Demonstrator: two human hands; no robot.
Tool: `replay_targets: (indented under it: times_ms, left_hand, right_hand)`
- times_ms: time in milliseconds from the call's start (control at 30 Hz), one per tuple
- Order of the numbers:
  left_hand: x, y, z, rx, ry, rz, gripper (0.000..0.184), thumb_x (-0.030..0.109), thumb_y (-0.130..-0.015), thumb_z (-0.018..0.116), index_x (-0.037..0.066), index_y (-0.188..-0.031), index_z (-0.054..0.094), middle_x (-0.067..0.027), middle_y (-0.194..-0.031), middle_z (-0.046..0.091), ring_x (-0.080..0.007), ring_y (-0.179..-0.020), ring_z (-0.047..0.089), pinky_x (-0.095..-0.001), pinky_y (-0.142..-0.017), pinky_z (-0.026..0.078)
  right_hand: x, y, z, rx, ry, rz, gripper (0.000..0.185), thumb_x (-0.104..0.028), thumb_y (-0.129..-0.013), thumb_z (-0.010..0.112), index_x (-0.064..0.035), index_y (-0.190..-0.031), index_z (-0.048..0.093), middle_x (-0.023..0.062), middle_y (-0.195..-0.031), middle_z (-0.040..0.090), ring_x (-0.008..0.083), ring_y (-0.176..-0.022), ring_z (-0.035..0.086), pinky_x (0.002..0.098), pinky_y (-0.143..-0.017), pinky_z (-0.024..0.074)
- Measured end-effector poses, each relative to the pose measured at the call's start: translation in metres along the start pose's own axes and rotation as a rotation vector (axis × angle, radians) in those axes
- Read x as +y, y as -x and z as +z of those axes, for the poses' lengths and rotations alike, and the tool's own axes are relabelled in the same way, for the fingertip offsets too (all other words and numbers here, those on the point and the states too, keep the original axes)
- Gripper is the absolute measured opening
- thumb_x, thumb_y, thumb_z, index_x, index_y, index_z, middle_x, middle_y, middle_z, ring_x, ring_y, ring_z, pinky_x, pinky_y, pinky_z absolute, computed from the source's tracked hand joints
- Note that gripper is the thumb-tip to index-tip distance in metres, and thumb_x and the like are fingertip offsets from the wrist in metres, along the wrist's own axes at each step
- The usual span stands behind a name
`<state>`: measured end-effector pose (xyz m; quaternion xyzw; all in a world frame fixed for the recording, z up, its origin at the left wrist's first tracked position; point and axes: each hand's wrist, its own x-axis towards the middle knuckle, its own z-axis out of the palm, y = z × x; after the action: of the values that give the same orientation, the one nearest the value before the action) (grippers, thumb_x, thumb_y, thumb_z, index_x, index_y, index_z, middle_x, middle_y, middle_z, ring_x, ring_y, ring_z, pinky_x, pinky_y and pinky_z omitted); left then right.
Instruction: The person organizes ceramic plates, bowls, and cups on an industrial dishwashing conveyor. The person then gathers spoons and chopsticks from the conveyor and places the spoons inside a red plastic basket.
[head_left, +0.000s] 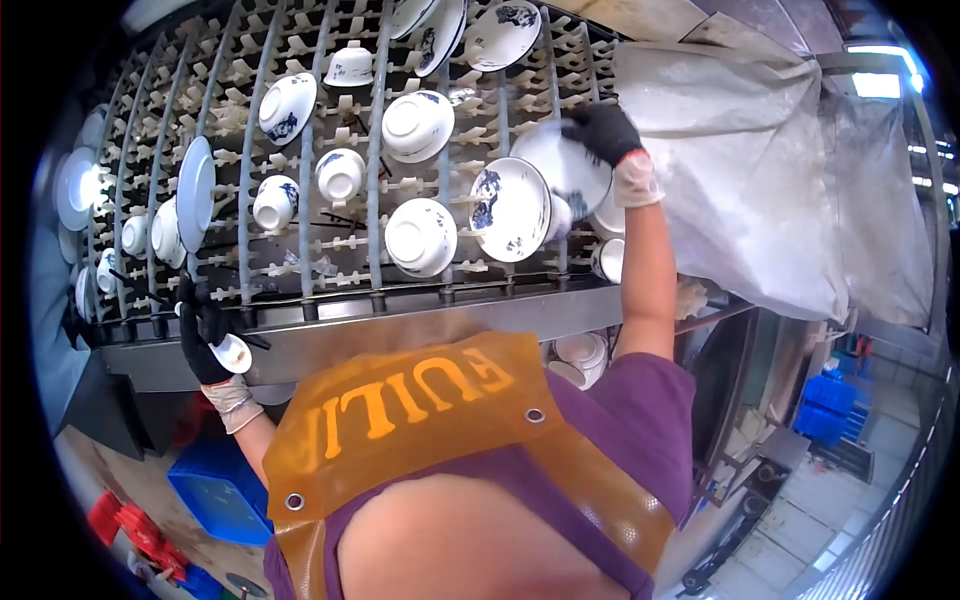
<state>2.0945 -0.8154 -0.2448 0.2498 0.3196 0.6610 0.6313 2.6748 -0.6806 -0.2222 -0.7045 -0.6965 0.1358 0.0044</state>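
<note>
My right hand [605, 135], in a black glove with a white cuff, grips the rim of a white plate [560, 165] over the right side of the rack. The plate is blurred and partly behind another blue-patterned plate [508, 210]. At the rack's near left edge, my left hand [203, 335] is closed around a small white piece [233, 354] that looks like a soup spoon; the fingers hide part of it. Thin black sticks show beside these fingers. Nearest the left hand on the rack are a tilted plate [197, 195] and a bowl [168, 233].
A pegged dish rack [345, 120] with grey bars holds several bowls and plates. Its metal edge [420, 325] runs in front of me. A whitish sheet [740, 170] hangs at right. Stacked white cups [580, 350] stand below the edge; a blue bin [220, 490] is at lower left.
</note>
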Motion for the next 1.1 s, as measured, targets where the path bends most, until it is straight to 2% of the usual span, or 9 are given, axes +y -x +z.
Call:
replay_targets:
  times_ms: [200, 333, 433, 733, 800, 867, 933, 967, 1100]
  left_hand:
    - [-0.008, 0.007, 0.001, -0.086, 0.055, 0.036, 0.037, 0.017, -0.093, 0.037, 0.002, -0.127, 0.039, -0.0073, -0.102, 0.054, -0.0014, -0.049, 0.031, -0.0155, -0.042, 0.03]
    - [-0.016, 0.014, 0.011, -0.033, 0.116, 0.059, 0.037, 0.018, -0.093, 0.04, 0.002, -0.126, 0.04, -0.0066, -0.099, 0.054, -0.0012, -0.048, 0.03, -0.0153, -0.041, 0.029]
    - [-0.018, 0.015, 0.015, -0.062, 0.029, 0.067, 0.039, 0.017, -0.094, 0.035, 0.001, -0.13, 0.036, -0.0057, -0.098, 0.056, -0.0019, -0.049, 0.03, -0.0169, -0.043, 0.028]
    - [-0.026, 0.01, 0.029, -0.103, -0.012, -0.004, 0.037, 0.018, -0.093, 0.039, 0.0, -0.124, 0.041, -0.0084, -0.101, 0.055, -0.0009, -0.046, 0.029, -0.0154, -0.04, 0.028]
    - [-0.027, 0.01, 0.033, -0.077, -0.036, 0.019, 0.036, 0.017, -0.092, 0.039, 0.0, -0.123, 0.042, -0.0097, -0.101, 0.056, -0.0008, -0.046, 0.029, -0.0153, -0.04, 0.027]
    - [-0.03, 0.012, 0.033, -0.115, -0.025, 0.022, 0.036, 0.018, -0.093, 0.038, -0.001, -0.124, 0.041, -0.0105, -0.102, 0.056, -0.001, -0.046, 0.03, -0.0153, -0.04, 0.028]
    - [-0.032, 0.013, 0.031, -0.159, 0.004, 0.044, 0.038, 0.019, -0.094, 0.036, -0.003, -0.124, 0.038, -0.0121, -0.105, 0.057, -0.0015, -0.047, 0.032, -0.0153, -0.039, 0.029]
    - [-0.034, 0.014, 0.031, -0.163, 0.011, 0.051, 0.037, 0.019, -0.093, 0.038, -0.004, -0.122, 0.04, -0.0115, -0.104, 0.057, -0.0013, -0.046, 0.033, -0.0152, -0.039, 0.029]
    - [-0.04, 0.017, 0.044, -0.121, -0.02, 0.058, 0.036, 0.018, -0.092, 0.04, -0.003, -0.121, 0.041, -0.0112, -0.103, 0.057, -0.0011, -0.046, 0.033, -0.0154, -0.038, 0.029]
  right_hand:
    - [-0.033, -0.05, -0.019, 0.531, -0.041, 0.14, 0.037, -0.037, -0.076, 0.059, -0.0089, -0.098, 0.061, 0.0162, -0.094, 0.062, 0.0326, -0.088, 0.059, 0.0413, -0.076, 0.0456]
    - [-0.055, 0.008, 0.004, 0.019, -0.242, -0.128, 0.046, -0.043, -0.077, 0.06, -0.0074, -0.106, 0.057, 0.0156, -0.093, 0.063, 0.0295, -0.089, 0.06, 0.0362, -0.078, 0.0456]
    - [-0.077, 0.067, 0.034, -0.137, -0.196, -0.068, 0.046, -0.027, -0.072, 0.066, -0.0115, -0.114, 0.053, 0.0161, -0.097, 0.062, 0.0324, -0.089, 0.059, 0.0377, -0.079, 0.0462]
    - [-0.087, 0.054, 0.018, 0.209, -0.242, 0.095, 0.035, -0.019, -0.077, 0.051, -0.0111, -0.111, 0.051, 0.0184, -0.09, 0.062, 0.0349, -0.084, 0.059, 0.0427, -0.075, 0.0461]
    - [-0.085, 0.033, 0.052, 0.376, -0.207, -0.076, 0.034, -0.017, -0.078, 0.05, -0.0088, -0.111, 0.052, 0.0178, -0.091, 0.062, 0.0344, -0.084, 0.058, 0.0422, -0.075, 0.046]
    - [-0.07, 0.02, 0.063, 0.387, -0.161, -0.102, 0.029, -0.02, -0.08, 0.051, -0.0054, -0.105, 0.056, 0.0163, -0.092, 0.062, 0.0319, -0.085, 0.06, 0.0391, -0.076, 0.0463]
    - [-0.035, 0.02, 0.07, 0.376, -0.712, -0.163, 0.023, -0.023, -0.082, 0.05, -0.0077, -0.095, 0.061, 0.0149, -0.086, 0.062, 0.0292, -0.081, 0.06, 0.0376, -0.072, 0.0463]
    - [-0.041, 0.051, 0.035, 0.274, -0.709, -0.009, 0.025, -0.025, -0.08, 0.055, -0.0038, -0.09, 0.062, 0.0144, -0.087, 0.063, 0.0286, -0.084, 0.059, 0.0361, -0.074, 0.0462]
    - [-0.024, 0.109, 0.044, 0.063, -0.326, -0.174, 0.051, -0.022, -0.064, 0.072, -0.0068, -0.11, 0.054, 0.0105, -0.103, 0.059, 0.026, -0.094, 0.058, 0.036, -0.081, 0.0439]
